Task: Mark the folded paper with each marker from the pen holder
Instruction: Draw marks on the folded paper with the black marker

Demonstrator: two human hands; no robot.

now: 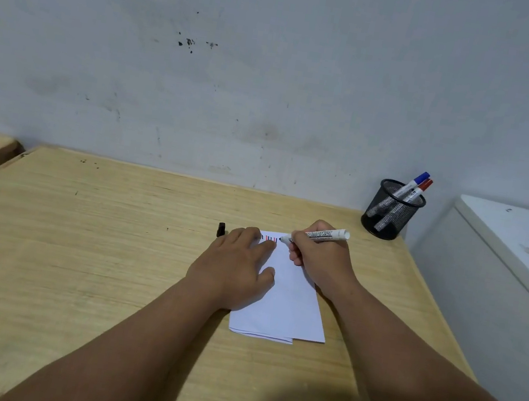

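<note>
We see the folded paper (281,306) lying flat on the wooden worktop (76,258), white, its layered fold edges showing at the near end and a row of short red, blue and black strokes (269,238) along the far edge. Our left hand (236,264) rests palm down on it, fingers (251,236) spread, tips beside the strokes. Our right hand (320,256) has its fingers curled around a black marker (323,236), tip touching the paper just right of the strokes. Its black cap (221,229) lies left of the paper. The mesh pen holder (392,209), holding a blue marker (413,184) and a red marker (420,189), stands at the far right corner against the wall (276,64); open worktop stretches left.
</note>
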